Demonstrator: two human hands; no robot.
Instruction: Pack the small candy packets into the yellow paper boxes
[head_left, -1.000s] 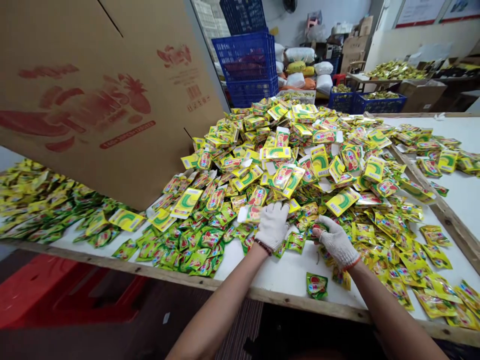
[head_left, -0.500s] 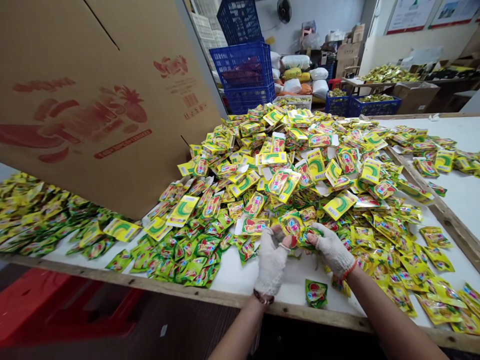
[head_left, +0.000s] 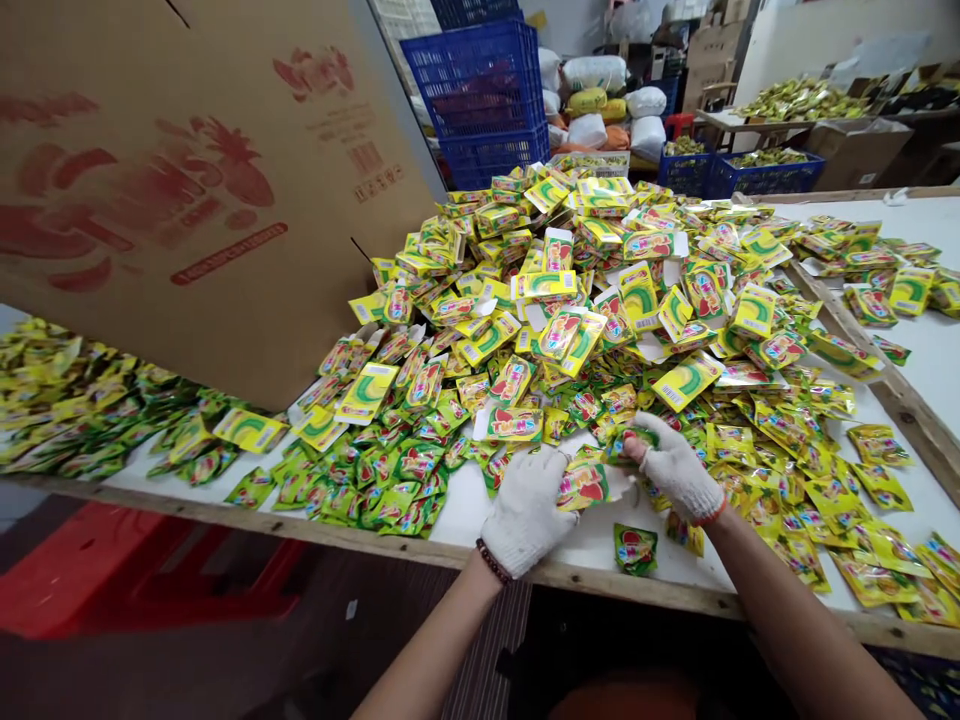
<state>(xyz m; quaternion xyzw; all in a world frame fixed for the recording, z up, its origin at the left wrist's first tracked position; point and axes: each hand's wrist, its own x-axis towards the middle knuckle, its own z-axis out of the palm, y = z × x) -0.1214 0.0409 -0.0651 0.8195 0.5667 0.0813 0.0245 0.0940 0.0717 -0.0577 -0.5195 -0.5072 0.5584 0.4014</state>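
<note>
Both my hands wear white knit gloves over a white table (head_left: 585,555) heaped with yellow and green packets. My left hand (head_left: 529,508) is closed on a small yellow carton (head_left: 584,484) with a red fruit print, held just above the table near its front edge. My right hand (head_left: 671,466) is closed on green sachets (head_left: 628,439) at the near foot of the pile (head_left: 600,300), right beside the carton. A single green sachet (head_left: 634,548) lies on the bare table just below my hands.
A large brown cardboard sheet (head_left: 172,180) leans over the table's left side. Green sachets (head_left: 360,485) spread left, yellow ones (head_left: 847,530) right. A wooden rail (head_left: 862,350) separates a second table. Blue crates (head_left: 487,100), sacks and boxes stand behind. Something red (head_left: 90,580) sits below the table's left.
My left hand took a yellow carton from the pile and drew it back toward the table's front edge. My right hand stayed by the pile's foot, gripping green sachets. The view tilted down slightly.
</note>
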